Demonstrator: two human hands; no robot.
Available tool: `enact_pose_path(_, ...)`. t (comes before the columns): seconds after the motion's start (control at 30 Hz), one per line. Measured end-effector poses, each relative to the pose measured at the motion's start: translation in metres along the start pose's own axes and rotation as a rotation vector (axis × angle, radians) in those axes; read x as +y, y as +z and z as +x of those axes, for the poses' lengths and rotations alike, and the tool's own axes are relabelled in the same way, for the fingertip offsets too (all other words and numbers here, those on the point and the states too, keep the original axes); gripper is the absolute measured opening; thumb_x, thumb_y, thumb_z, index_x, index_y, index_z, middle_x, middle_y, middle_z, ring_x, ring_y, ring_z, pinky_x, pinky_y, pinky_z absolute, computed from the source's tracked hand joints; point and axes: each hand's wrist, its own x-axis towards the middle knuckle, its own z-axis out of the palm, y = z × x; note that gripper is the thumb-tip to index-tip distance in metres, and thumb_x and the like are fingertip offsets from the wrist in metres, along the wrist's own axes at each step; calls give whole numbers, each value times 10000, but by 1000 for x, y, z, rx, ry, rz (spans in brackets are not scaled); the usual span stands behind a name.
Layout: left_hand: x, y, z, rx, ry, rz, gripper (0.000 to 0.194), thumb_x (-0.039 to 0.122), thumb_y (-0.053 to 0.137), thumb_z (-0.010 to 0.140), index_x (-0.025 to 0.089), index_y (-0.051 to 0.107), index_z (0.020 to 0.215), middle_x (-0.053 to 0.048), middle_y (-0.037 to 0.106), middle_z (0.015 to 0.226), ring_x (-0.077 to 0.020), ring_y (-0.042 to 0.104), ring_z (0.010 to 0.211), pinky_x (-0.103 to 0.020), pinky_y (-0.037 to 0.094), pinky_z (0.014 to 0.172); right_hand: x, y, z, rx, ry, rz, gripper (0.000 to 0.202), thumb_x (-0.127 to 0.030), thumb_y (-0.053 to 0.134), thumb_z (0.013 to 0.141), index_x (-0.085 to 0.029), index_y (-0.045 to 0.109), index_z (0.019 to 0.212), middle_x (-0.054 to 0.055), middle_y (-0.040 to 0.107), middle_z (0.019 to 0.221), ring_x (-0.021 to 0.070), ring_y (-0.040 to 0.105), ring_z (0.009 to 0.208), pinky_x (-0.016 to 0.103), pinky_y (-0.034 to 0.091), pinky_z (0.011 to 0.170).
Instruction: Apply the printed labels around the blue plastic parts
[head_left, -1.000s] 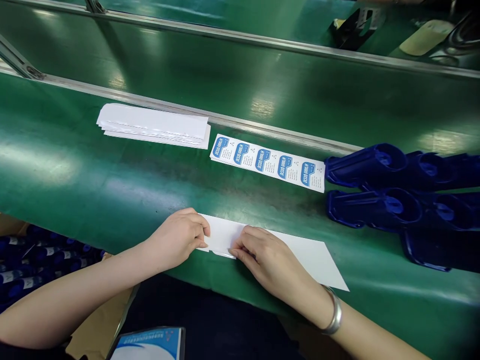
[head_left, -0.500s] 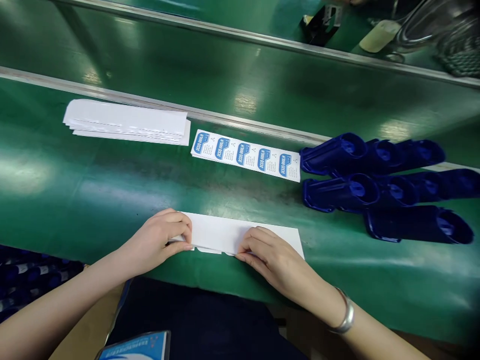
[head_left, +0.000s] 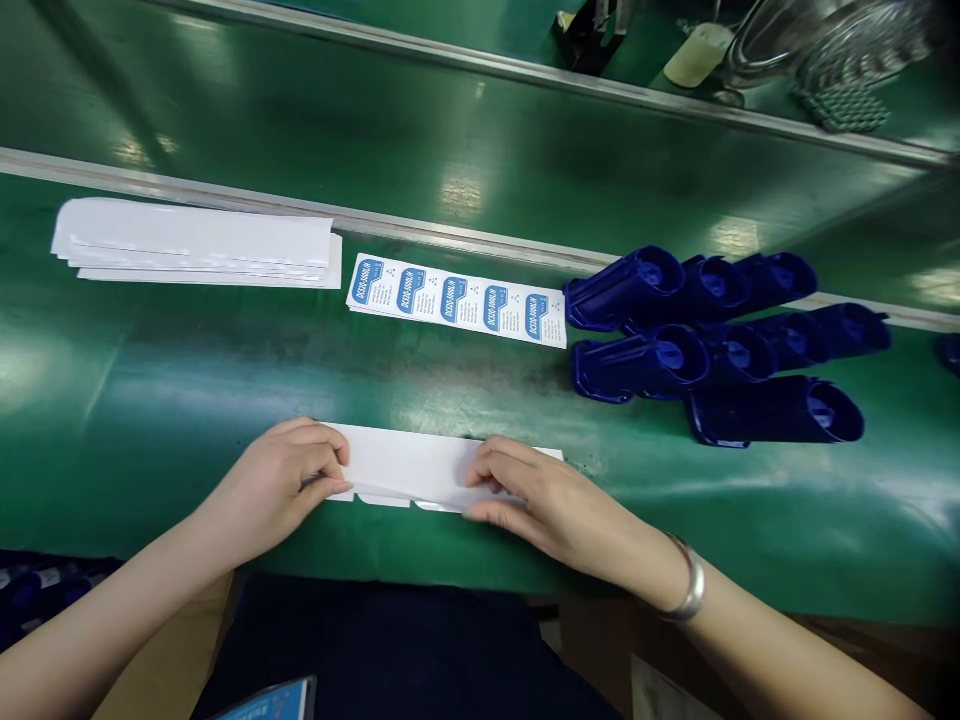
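A long white paper strip [head_left: 409,462] lies flat near the front edge of the green bench, with small tab-like pieces showing along its lower edge. My left hand [head_left: 289,480] pinches the strip's left end between thumb and curled fingers. At the right part of the strip, my right hand [head_left: 529,490] has its thumb at the lower edge and bent fingers on top, gripping the paper. Beyond the strip lies a sheet of blue and white printed labels [head_left: 457,300], left of the dark blue plastic housings [head_left: 645,365].
A stack of white strips [head_left: 195,240] sits at the back left, against the metal rail [head_left: 480,238]. On the upper shelf are a black holder [head_left: 592,38], a pale cylindrical piece [head_left: 697,55] and clear material. More blue parts [head_left: 45,595] show at the lower left.
The view has shifted, so the bench items appear further left. My right hand has moved slightly toward the strip's right end relative to the paper, its thumb and fingers a little further apart.
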Motion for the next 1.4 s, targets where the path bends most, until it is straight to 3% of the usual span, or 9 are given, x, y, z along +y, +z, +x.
enact_pose_path(0.07, -4, -7, -2, -18, -20, 7, 275, 313, 563, 969, 224, 633, 719, -20, 705, 964, -214, 640, 923, -336, 484, 765, 1, -2, -10, -21, 17, 46, 267, -443, 612, 1030, -190, 590, 1111, 92, 594, 1077, 247, 579, 961, 350, 498, 804)
enact_pose_path(0.17, -6, -16, -2, -80, -76, 16, 286, 337, 535, 976, 237, 645, 732, -16, 706, 991, -224, 646, 966, -343, 491, 783, 2, 2, -16, 10, -3, 69, 173, -338, 557, 1068, -184, 607, 1006, 72, 613, 981, 245, 560, 927, 363, 462, 798)
enact_pose_path(0.3, -5, -20, 2, -133, -92, 24, 305, 376, 524, 971, 244, 641, 723, -14, 704, 997, -234, 643, 982, -343, 488, 764, 5, 7, -8, 54, -31, 147, 199, -206, 569, 1057, -172, 595, 863, 28, 611, 835, 208, 537, 808, 342, 416, 754)
enact_pose_path(0.53, -12, -19, 1, -153, -134, 22, 306, 416, 520, 976, 269, 664, 749, -12, 698, 1047, -238, 627, 1041, -344, 489, 813, 8, 3, 2, 33, 98, 129, 218, -67, 703, 951, -163, 620, 773, 0, 599, 757, 188, 556, 754, 312, 410, 718)
enact_pose_path(0.67, -15, -18, -2, -140, -126, 23, 308, 433, 530, 972, 272, 667, 749, -15, 696, 1055, -240, 623, 1047, -347, 490, 831, 8, 0, 3, 12, 116, 182, 203, -51, 673, 966, -163, 627, 803, 0, 595, 797, 186, 560, 803, 317, 425, 769)
enact_pose_path(0.83, -16, -18, -1, -133, -121, 24, 312, 459, 531, 970, 279, 671, 758, -14, 694, 1058, -241, 622, 1037, -348, 488, 827, 7, -3, 1, -13, 25, 259, 170, -79, 712, 953, -167, 633, 831, -9, 592, 850, 169, 554, 823, 327, 419, 831)
enact_pose_path(1.13, -15, -19, -1, -135, -147, 26, 352, 518, 516, 969, 289, 680, 757, -12, 699, 1062, -246, 625, 1027, -347, 487, 807, 5, 6, 5, 54, 132, -26, 203, -79, 654, 975, -142, 596, 791, 47, 541, 859, 213, 510, 817, 339, 430, 778)
enact_pose_path(1.3, -15, -19, -1, -117, -143, 41, 383, 557, 515, 959, 290, 678, 737, -15, 706, 1062, -253, 636, 1011, -345, 489, 787, 17, -15, -1, 6, 26, 48, 135, -82, 660, 979, -159, 620, 875, 29, 567, 890, 199, 531, 851, 319, 422, 811)
enact_pose_path(1.4, -18, -20, -2, -116, -158, 56, 382, 588, 529, 940, 304, 693, 743, -9, 709, 1075, -258, 638, 1031, -334, 498, 793, 25, -27, -16, -40, 35, 71, 98, -125, 661, 992, -165, 633, 906, 30, 577, 899, 200, 532, 848, 319, 416, 808)
